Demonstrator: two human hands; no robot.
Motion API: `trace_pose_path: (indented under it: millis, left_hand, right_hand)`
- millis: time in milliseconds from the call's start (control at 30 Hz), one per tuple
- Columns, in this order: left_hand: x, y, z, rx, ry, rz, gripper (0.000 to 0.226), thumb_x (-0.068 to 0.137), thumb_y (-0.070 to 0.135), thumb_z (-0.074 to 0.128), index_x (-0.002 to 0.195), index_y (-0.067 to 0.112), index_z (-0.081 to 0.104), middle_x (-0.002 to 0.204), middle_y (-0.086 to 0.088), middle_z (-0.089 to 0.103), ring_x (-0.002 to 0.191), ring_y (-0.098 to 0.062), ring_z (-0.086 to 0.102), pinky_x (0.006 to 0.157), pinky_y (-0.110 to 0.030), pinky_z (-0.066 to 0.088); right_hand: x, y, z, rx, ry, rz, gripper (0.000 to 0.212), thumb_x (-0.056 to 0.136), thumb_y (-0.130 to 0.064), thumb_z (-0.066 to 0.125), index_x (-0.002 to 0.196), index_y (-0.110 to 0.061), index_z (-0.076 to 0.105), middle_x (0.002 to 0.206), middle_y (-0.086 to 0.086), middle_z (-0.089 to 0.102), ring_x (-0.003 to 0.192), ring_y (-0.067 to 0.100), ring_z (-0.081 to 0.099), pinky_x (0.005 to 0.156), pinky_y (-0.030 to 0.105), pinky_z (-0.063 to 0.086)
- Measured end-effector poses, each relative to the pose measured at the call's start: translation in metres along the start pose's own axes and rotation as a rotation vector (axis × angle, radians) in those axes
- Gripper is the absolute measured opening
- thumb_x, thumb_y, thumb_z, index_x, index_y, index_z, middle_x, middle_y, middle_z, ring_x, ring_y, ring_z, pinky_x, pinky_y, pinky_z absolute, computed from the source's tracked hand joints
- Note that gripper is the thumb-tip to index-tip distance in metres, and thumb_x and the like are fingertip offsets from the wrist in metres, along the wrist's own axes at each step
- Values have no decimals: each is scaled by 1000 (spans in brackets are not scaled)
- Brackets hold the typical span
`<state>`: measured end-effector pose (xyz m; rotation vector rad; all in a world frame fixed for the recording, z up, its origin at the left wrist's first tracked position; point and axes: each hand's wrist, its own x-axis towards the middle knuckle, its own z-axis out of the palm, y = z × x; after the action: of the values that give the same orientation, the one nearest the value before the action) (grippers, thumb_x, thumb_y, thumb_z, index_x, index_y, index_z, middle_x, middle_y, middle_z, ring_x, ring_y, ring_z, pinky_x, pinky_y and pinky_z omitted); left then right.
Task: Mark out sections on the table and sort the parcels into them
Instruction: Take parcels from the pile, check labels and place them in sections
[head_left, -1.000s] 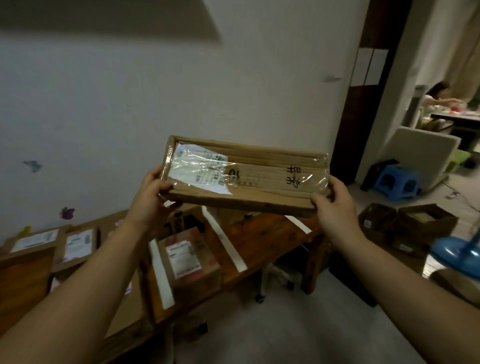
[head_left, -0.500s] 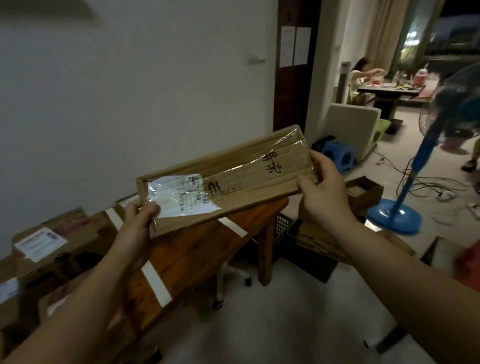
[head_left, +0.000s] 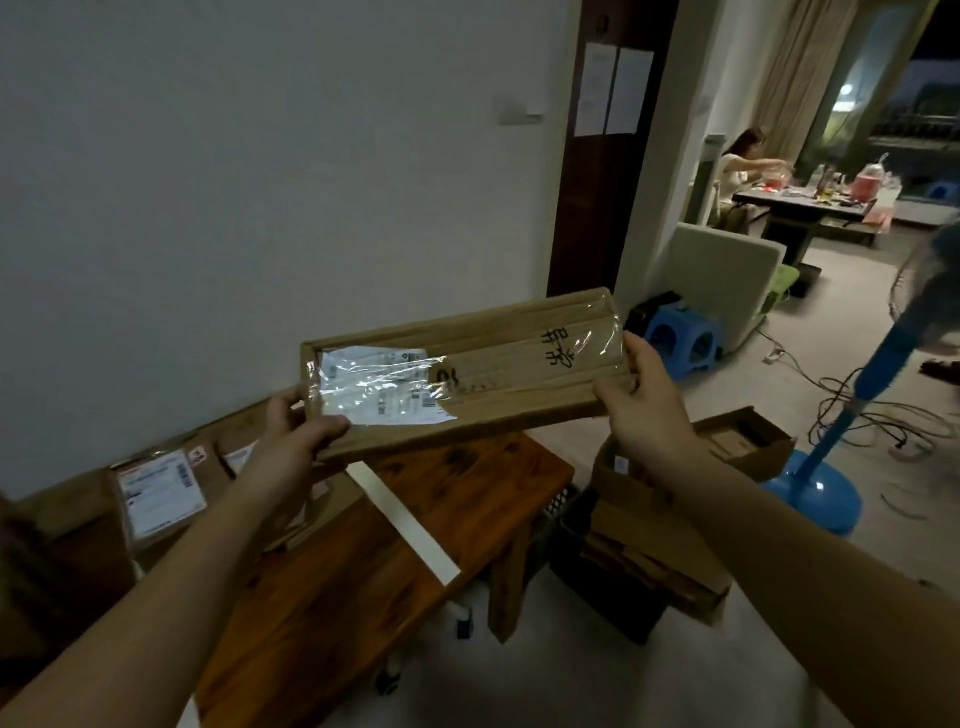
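I hold a long flat cardboard parcel (head_left: 498, 358) in the air above the right end of the wooden table (head_left: 457, 499). It is wrapped in clear tape, with a white shipping label on its left half and black handwriting on its right. My left hand (head_left: 296, 431) grips its left end, thumb on top. My right hand (head_left: 641, 400) grips its right end. A white tape strip (head_left: 402, 522) runs across the tabletop below the parcel. Other labelled brown parcels (head_left: 156, 488) lie on the table's left part, against the wall.
Open cardboard boxes (head_left: 743, 447) and a dark crate (head_left: 571, 540) stand on the floor right of the table. A blue standing fan (head_left: 826, 488) with loose cables is further right. Beyond are a blue stool (head_left: 680, 338), a pale chair and a person seated at a far table.
The view has swung to the right, so more of the room and the fan shows. The parcel stays gripped in both hands, tilted with its right end higher.
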<state>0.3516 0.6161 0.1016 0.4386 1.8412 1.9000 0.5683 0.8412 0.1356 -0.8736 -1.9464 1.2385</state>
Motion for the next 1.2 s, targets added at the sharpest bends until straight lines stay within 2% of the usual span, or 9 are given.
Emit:
trace_pose_path:
  millis: [167,300,400,500,667,733,867,1033,1200]
  left_hand:
    - [46,-23,11,66,24,-115,55,89,13,57,136,29,33,132,-7,44,109,-32,55,88,-48,51]
    - [73,-48,32,72,152,-183,44,93,15,53,131,29,37,115,-4,52,96,-23,56,74,-36,51]
    - [90,-72,51,106,220,-248,36,94,15,51,127,28,44,111,-3,58,98,-21,58,84,-36,50]
    - [106,-99,69,158,290,-334,33,93,15,53,124,25,49,121,-6,60,107,-22,58,95,-42,47]
    - [128,-136,102,242,394,-436,42,93,10,53,134,17,46,124,-7,60,103,-21,60,83,-36,53]
    - [136,-147,109,313,419,-461,46,92,12,55,137,19,44,126,-7,58,105,-23,60,80,-36,54]
    - [151,-172,114,359,464,-485,62,91,20,58,146,24,31,144,-2,44,129,-24,44,103,-45,43]
    - [173,-174,119,465,464,-442,67,88,18,65,145,21,30,138,8,39,127,-16,40,101,-35,40]
    - [206,-176,116,788,406,-450,61,95,30,51,149,23,22,159,-2,7,142,-26,23,112,-41,29]
  right_hand:
    - [71,31,17,-56,-148,24,47,95,-11,52,136,-29,36,114,-16,46,109,8,44,91,28,46]
    - [131,70,43,-136,-281,-14,37,94,-10,54,123,-28,39,95,-19,42,102,8,45,64,11,35]
    - [179,112,59,-135,-428,35,42,94,-9,55,130,-23,39,109,-11,52,105,11,52,73,15,44]
    - [222,155,73,-156,-578,77,41,92,-15,57,128,-28,40,119,-6,56,114,17,54,94,34,48]
    - [271,205,98,-190,-790,110,47,82,-21,73,116,-31,42,111,-11,58,102,7,57,86,23,48]
    - [285,222,111,-215,-824,112,55,78,-23,77,120,-30,43,112,-8,58,102,9,58,83,23,50]
    - [308,251,134,-286,-866,127,60,78,-27,75,127,-26,40,119,1,53,107,19,56,87,31,48]
    - [329,265,162,-294,-876,95,69,82,-33,71,139,-31,31,128,1,50,115,19,51,95,34,45]
    - [342,261,190,-384,-852,15,76,92,-37,58,152,-25,12,150,7,25,134,27,33,108,37,31]
